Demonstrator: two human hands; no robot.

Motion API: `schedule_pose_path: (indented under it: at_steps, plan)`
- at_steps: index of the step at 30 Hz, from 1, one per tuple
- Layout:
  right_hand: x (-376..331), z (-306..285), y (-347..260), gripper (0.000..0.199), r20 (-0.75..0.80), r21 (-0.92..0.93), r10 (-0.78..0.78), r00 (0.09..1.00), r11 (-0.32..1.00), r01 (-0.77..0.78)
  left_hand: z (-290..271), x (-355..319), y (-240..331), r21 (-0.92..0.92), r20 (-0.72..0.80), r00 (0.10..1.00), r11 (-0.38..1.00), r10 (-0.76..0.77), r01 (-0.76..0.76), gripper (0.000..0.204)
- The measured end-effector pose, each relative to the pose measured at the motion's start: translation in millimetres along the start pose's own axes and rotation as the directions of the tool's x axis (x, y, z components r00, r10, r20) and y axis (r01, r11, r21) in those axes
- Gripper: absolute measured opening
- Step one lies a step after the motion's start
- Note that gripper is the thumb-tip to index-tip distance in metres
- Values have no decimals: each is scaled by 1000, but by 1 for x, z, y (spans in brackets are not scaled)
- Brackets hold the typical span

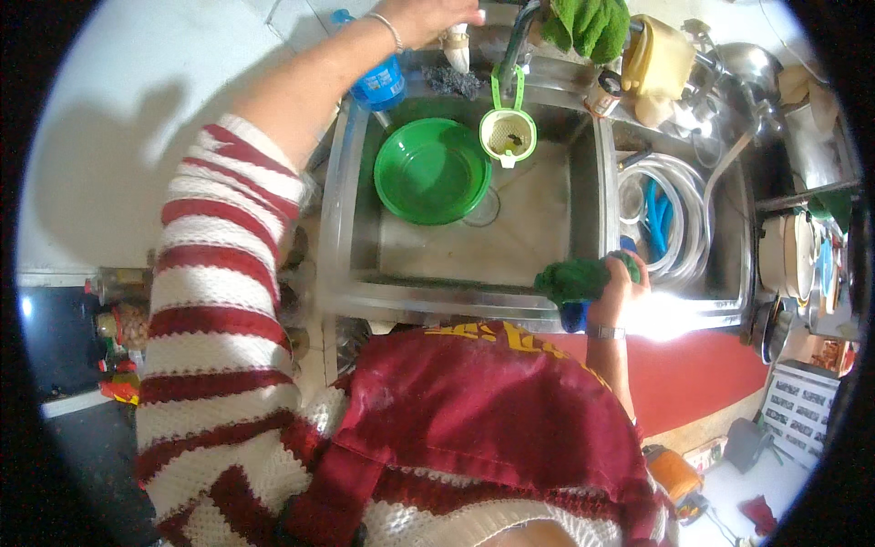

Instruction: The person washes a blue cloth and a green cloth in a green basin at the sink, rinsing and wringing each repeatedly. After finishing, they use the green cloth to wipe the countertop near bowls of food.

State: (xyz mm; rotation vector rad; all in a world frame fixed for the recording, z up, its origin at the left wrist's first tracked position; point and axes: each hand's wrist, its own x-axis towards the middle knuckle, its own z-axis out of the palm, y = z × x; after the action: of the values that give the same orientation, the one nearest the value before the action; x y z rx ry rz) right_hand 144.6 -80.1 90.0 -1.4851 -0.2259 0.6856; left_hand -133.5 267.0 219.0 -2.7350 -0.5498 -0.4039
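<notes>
My left hand reaches over the back of the sink at the top edge, which cuts part of it off. Its visible fingers look closed, and what they hold is unclear. Just under them is a white, tapered thing, beside a dark grey mesh scourer. At the sink's front rim my right hand is closed around a dark green, bunched cloth. A green plastic basin sits in the left sink bowl. Beside it, a light green strainer hangs under the faucet.
A blue bottle stands at the sink's back left corner. The right bowl holds a coiled clear hose. A green cloth, yellow gloves and a small jar are behind the sink. Dishes line the right.
</notes>
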Motion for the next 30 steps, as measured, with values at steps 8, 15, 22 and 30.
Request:
schedule_pose_path:
  at_steps: [8,15,22,30]
  plan:
    - [-8,18,5,25,30,23,43,999,999,-43,11,4,53,-578,-190,571,561,-799,593,32]
    - [-6,41,17,24,68,-5,118,991,993,-118,125,-150,162,-802,437,-137,-455,-889,388,15]
    - [-4,75,27,20,24,30,306,952,951,-306,241,-254,237,-189,751,-585,-949,-306,252,27]
    - [4,97,61,14,43,61,442,896,894,-444,278,-268,268,-232,910,-363,-972,-200,-46,27]
